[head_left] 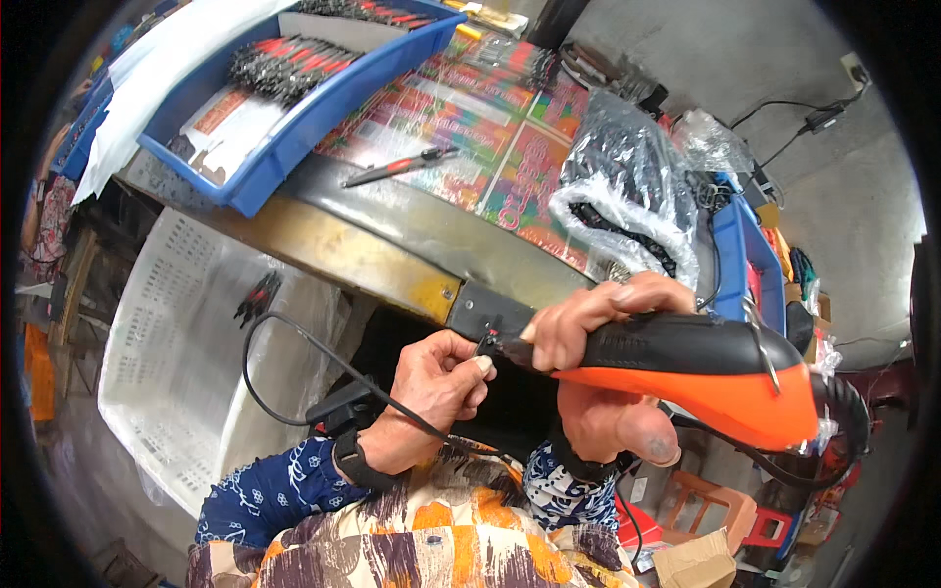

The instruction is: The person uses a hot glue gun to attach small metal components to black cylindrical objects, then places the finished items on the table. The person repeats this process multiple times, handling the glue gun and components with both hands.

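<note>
My right hand is wrapped round a corded orange-and-black power screwdriver, which lies nearly level with its nose toward the left. At that nose my left hand pinches a small dark piece between thumb and forefinger; its shape is mostly hidden. Both hands are just in front of the metal table edge. On the table beyond lies a slim black stick-like item with red parts.
A blue tray with bundled black-and-red pieces stands at the back left. Below it is a white perforated crate. A clear bag of dark parts and another blue bin stand to the right. A black cable loops across my left forearm.
</note>
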Demonstrator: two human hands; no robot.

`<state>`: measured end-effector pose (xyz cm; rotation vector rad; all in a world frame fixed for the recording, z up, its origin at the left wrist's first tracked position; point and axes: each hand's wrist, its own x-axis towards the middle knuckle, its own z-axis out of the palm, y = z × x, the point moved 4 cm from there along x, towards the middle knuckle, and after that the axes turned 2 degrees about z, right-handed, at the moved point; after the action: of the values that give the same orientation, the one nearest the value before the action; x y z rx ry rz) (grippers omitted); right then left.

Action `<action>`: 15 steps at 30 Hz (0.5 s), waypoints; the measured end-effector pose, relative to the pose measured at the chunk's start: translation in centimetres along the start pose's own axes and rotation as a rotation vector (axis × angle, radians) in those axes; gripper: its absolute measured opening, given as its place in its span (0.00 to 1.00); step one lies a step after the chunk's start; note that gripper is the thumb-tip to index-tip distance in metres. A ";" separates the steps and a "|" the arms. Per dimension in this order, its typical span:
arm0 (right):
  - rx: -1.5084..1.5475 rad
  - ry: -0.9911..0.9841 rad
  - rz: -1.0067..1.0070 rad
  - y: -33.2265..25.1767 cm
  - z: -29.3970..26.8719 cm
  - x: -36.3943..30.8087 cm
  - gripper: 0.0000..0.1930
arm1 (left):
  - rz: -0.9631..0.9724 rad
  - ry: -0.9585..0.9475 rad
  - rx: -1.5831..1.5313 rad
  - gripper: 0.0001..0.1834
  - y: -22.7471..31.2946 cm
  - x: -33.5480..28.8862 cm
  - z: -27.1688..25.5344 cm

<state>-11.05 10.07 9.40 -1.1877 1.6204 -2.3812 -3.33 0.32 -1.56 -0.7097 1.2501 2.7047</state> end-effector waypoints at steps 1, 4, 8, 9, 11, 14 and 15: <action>-0.008 0.008 0.004 -0.1 0.1 0.1 0.51 | 0.010 -0.009 -0.007 0.05 0.0 0.1 0.1; 0.004 0.065 0.122 -0.4 0.3 0.4 0.56 | 0.004 -0.032 0.005 0.06 0.2 0.1 0.1; 0.083 0.062 0.268 -0.9 0.5 0.8 0.40 | 0.019 -0.038 0.006 0.06 0.3 0.1 0.0; 0.056 0.123 0.282 -1.0 0.3 0.8 0.45 | 0.007 -0.038 -0.007 0.06 0.2 0.1 0.0; 0.010 0.039 0.226 -1.4 0.8 0.9 0.49 | 0.013 -0.032 -0.017 0.05 0.1 0.2 -0.2; 0.062 0.124 0.259 -1.3 0.6 0.8 0.52 | 0.033 -0.045 -0.007 0.05 0.0 0.3 -0.2; 0.080 0.123 0.238 -1.2 0.7 1.0 0.53 | 0.031 -0.046 -0.009 0.05 0.0 0.3 -0.2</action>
<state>-10.90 9.68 11.04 -0.8002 1.5804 -2.3813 -3.56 0.09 -1.82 -0.6309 1.2499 2.7370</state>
